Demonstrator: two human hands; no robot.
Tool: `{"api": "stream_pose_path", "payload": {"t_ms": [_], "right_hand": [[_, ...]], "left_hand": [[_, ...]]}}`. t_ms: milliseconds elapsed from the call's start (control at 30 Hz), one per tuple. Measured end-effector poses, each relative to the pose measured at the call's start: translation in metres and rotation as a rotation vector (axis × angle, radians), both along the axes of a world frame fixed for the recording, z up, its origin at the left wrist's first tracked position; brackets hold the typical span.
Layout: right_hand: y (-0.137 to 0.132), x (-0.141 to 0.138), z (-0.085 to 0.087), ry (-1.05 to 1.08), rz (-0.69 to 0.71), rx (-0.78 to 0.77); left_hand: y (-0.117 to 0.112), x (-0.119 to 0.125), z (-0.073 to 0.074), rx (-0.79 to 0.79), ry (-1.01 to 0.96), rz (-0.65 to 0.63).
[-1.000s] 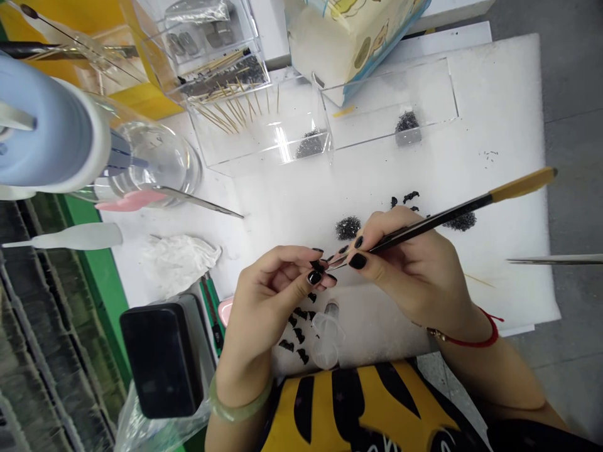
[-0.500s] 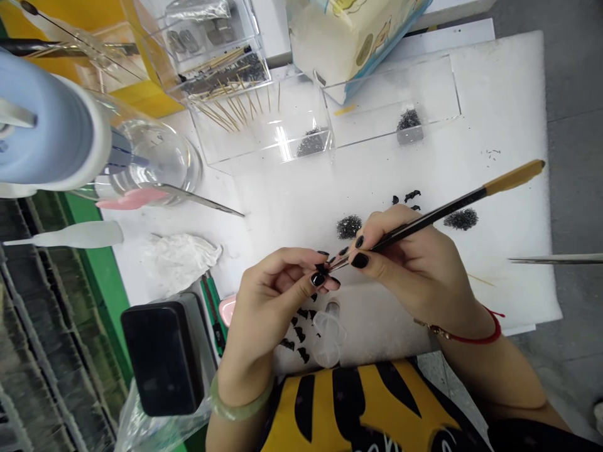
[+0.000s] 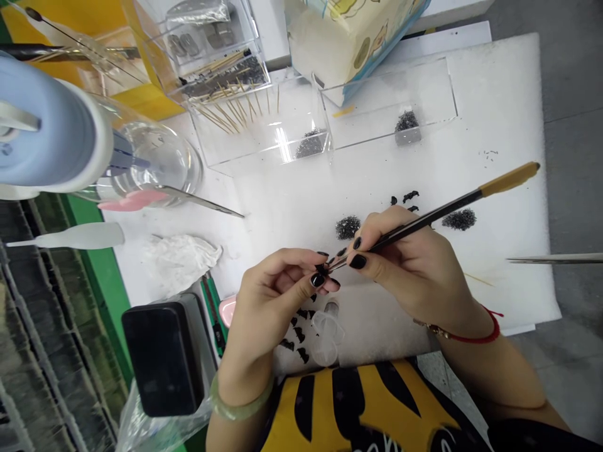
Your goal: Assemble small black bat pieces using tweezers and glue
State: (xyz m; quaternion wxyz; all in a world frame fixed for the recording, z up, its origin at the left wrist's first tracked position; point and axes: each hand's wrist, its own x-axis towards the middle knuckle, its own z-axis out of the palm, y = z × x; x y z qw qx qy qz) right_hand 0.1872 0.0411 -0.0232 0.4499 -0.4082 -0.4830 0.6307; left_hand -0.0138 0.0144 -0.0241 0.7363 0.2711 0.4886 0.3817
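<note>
**Piece in hand, short row laid out**

I see the left hand (image 3: 268, 295) pinching a tiny black piece (image 3: 321, 269) over the bench (image 3: 494, 113). The right hand (image 3: 414, 270) is closed on a thin black tool (image 3: 447, 210), its tip at that piece. I judge the laid-out black pieces (image 3: 298, 333) finished. The dark heaps (image 3: 347, 227) look unused.

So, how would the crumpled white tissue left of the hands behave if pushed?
The crumpled white tissue looks thin and wrinkled, so probably floppy and very light. Lying low on the white surface, it would likely bunch up or slide rather than roll.
</note>
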Motion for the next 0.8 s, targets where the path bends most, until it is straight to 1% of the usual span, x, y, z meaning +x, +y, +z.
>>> {"api": "stream_pose_path", "payload": {"t_ms": [233,367,567,700,800], "right_hand": [[-0.0008,-0.0002,-0.0012,-0.017,-0.006,0.066],[-0.0013,-0.0026,-0.0023,-0.036,-0.018,0.091],[-0.0026,-0.0034,-0.0031,-0.082,-0.059,0.06],[-0.0026,-0.0025,-0.0042,-0.062,-0.087,0.044],[-0.0027,-0.0019,-0.0055,-0.048,-0.077,0.035]], "left_hand": [[-0.0008,0.0014,-0.0007,-0.004,-0.011,0.013],[0.0008,-0.0004,-0.0049,0.011,-0.012,-0.028],[0.0016,-0.0017,-0.0053,0.019,-0.002,-0.023],[0.0003,-0.0017,-0.0047,0.02,0.017,-0.021],[-0.0002,-0.002,-0.0046,0.023,0.022,-0.032]]}}
